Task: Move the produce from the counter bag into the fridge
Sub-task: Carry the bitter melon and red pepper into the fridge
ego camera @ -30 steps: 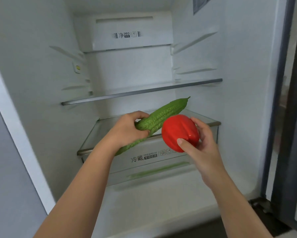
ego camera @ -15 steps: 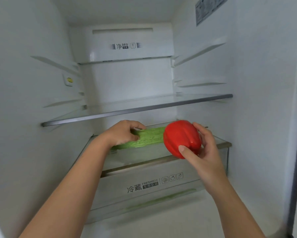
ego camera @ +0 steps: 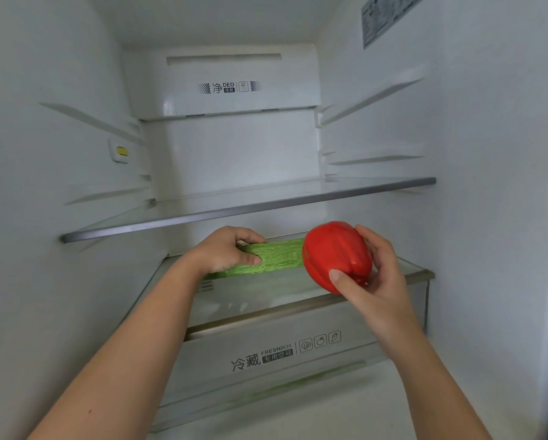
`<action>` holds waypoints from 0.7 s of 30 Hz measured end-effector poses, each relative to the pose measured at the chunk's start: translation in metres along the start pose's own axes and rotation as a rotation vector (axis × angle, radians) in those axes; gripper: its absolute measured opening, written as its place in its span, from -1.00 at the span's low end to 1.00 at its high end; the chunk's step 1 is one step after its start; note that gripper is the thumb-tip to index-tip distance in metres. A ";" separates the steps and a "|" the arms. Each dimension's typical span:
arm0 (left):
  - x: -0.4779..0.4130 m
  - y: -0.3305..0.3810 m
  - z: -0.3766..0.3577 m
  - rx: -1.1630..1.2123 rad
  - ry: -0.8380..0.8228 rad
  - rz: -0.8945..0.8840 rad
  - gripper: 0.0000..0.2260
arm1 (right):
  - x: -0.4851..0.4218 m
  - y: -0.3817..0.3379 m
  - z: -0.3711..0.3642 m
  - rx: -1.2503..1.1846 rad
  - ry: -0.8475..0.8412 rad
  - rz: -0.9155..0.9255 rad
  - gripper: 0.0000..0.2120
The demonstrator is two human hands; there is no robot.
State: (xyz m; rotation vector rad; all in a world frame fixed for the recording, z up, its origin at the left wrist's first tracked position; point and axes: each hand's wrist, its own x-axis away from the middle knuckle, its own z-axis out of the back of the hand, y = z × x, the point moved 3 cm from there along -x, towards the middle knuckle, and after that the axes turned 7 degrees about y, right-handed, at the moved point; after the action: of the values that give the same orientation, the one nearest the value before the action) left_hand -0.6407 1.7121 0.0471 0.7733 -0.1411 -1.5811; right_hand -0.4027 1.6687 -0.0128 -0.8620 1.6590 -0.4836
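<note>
Left hand (ego camera: pixel 226 250) clasps ridged green bitter gourd (ego camera: pixel 274 257) lying along glass crisper-cover shelf (ego camera: pixel 420 274) rear edge; right hand (ego camera: pixel 372 281) grips glossy red bell pepper (ego camera: pixel 336 255) over its front edge, where releasing risks roll-off.

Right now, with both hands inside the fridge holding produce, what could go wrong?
1. The red pepper, held in the right hand near the front edge of the glass shelf, might roll off if released there.
2. It hides the far end of the bitter gourd in the left hand; they could bump.
</note>
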 end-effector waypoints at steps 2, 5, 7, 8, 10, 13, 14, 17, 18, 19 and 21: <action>0.000 -0.006 0.003 -0.012 0.055 0.020 -0.64 | -0.001 0.002 -0.001 0.012 -0.007 -0.007 -0.40; -0.002 -0.020 0.009 -0.054 0.153 0.068 -0.66 | -0.002 0.004 -0.004 0.017 -0.018 -0.005 -0.39; -0.004 -0.030 0.012 -0.039 0.208 0.130 -0.66 | -0.001 0.006 -0.006 0.024 -0.032 0.003 -0.39; -0.004 -0.033 0.013 -0.015 0.226 0.163 -0.66 | -0.001 0.006 -0.007 0.031 -0.037 0.004 -0.38; -0.004 -0.036 0.012 0.013 0.233 0.199 -0.65 | 0.000 0.007 -0.009 0.047 -0.042 0.005 -0.37; -0.003 -0.034 0.010 -0.021 0.217 0.190 -0.62 | -0.001 0.007 -0.010 0.066 -0.045 -0.004 -0.38; -0.002 -0.031 0.010 -0.031 0.219 0.185 -0.62 | -0.001 0.007 -0.010 0.073 -0.044 -0.011 -0.38; 0.007 -0.010 0.015 0.064 0.312 0.155 -0.65 | -0.002 0.008 -0.010 0.098 -0.051 -0.017 -0.37; 0.013 0.000 0.017 0.155 0.369 0.143 -0.68 | -0.002 0.008 -0.010 0.110 -0.059 -0.009 -0.37; 0.021 0.012 0.018 0.265 0.413 0.132 -0.71 | -0.002 0.008 -0.011 0.126 -0.068 0.002 -0.38; 0.040 0.036 0.014 0.494 0.418 0.098 -0.77 | -0.002 0.007 -0.014 0.156 -0.085 0.028 -0.38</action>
State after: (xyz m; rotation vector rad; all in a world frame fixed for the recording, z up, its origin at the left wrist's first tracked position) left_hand -0.6169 1.6635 0.0606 1.4431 -0.2640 -1.2703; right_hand -0.4183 1.6732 -0.0124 -0.7341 1.5319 -0.5421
